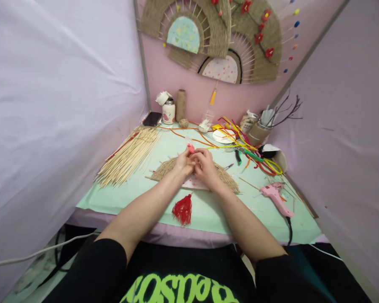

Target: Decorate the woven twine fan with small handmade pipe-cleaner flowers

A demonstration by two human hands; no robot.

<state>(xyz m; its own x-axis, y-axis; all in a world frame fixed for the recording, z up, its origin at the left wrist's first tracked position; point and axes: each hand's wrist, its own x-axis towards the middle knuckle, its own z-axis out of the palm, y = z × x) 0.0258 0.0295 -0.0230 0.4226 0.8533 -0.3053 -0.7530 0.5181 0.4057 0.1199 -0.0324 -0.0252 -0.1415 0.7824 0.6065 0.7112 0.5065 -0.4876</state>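
Observation:
Over the middle of the table, my left hand (185, 164) is closed around a small pink lump (190, 148), maybe soft clay, with a bit of clear plastic (188, 142) showing above it. My right hand (205, 164) meets it from the right, its fingers bent and pinched together close beside the lump; whatever is between them is hidden. Beneath both hands lies a fan-shaped piece wound with brown twine (164, 169), with thin stick ends poking out and a pale dotted centre partly covered by my wrists. A red tassel (183, 209) lies at its lower edge.
A pile of thin sticks (129, 155) lies left. On the right are a pink glue gun (275, 197), green-handled pliers (252, 155) and coloured pipe cleaners (236, 134). A phone (152, 119), a jar (168, 112) and a cardboard tube (181, 105) stand at the back, below decorated fans (221, 29).

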